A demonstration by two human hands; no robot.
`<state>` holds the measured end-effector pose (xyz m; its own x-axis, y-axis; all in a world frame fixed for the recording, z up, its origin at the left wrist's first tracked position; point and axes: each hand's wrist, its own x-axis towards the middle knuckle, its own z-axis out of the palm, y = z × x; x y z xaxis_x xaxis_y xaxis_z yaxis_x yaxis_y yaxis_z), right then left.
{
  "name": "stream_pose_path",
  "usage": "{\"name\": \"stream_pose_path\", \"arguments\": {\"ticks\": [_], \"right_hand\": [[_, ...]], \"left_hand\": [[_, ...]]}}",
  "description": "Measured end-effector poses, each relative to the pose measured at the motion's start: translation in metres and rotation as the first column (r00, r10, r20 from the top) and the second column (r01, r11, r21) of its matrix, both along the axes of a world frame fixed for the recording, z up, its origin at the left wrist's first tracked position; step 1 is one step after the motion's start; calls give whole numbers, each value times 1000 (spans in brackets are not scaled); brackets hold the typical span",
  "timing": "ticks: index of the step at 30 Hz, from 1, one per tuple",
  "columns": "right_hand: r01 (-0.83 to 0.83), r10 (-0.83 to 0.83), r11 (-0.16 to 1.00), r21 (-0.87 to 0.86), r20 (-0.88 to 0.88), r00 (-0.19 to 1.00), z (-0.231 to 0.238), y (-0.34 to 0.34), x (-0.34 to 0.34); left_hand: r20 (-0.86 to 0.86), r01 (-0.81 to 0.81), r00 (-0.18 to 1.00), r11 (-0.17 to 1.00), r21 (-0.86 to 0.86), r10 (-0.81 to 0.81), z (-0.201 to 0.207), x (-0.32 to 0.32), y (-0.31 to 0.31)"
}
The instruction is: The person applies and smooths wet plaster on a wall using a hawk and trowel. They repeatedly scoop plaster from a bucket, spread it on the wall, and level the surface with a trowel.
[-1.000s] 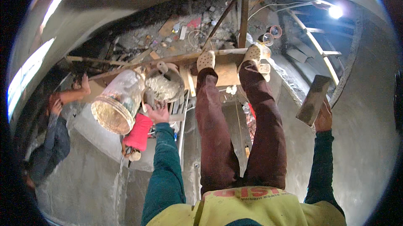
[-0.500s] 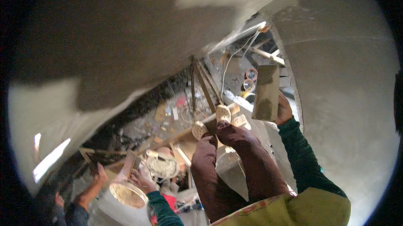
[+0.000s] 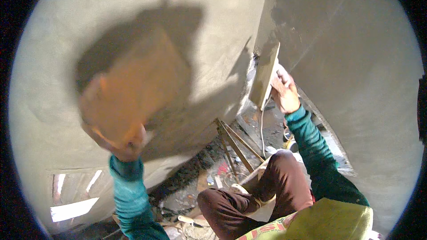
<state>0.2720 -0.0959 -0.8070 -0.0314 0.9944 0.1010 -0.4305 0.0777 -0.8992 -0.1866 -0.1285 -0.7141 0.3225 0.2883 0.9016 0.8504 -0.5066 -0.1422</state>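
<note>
Grey plastered walls [image 3: 364,53] meet at a corner [image 3: 263,17] above scattered rubble [image 3: 183,199]. With our left hand [image 3: 126,144], fingers clasped, we hold a blurred brown board [image 3: 147,77] before the shadowed left wall [image 3: 227,8]; our right hand [image 3: 286,92], fingers gripping, holds a thin rectangular float [image 3: 266,77] near the corner.

The left board [image 3: 149,82] and right board [image 3: 264,79] look matt, the right wall [image 3: 364,79] looks mostly smooth and dull, and the wrinkly trousers [image 3: 289,180] are cloth.

Dark shadows [image 3: 184,22] on wall [image 3: 231,13] | brown board [image 3: 153,68] blurred | fisheye border black
</note>
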Motion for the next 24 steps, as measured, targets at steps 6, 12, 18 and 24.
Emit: {"name": "stream_pose_path", "arguments": {"ticks": [6, 12, 18, 24], "right_hand": [[289, -556, 821, 492, 573, 603, -16, 70, -7], [304, -862, 498, 812, 426, 274, -2, 115, -31], [356, -910, 414, 838, 375, 176, 10, 132, -36], [342, -925, 379, 860, 349, 148, 11, 143, -40]], "left_hand": [[-131, 33, 991, 927, 374, 18, 145, 108, 105], [-117, 17, 993, 910, 414, 35, 147, 113, 117], [-102, 70, 994, 917, 392, -32, 143, 122, 114], [-99, -36, 992, 912, 408, 84, 143, 116, 112]]}}
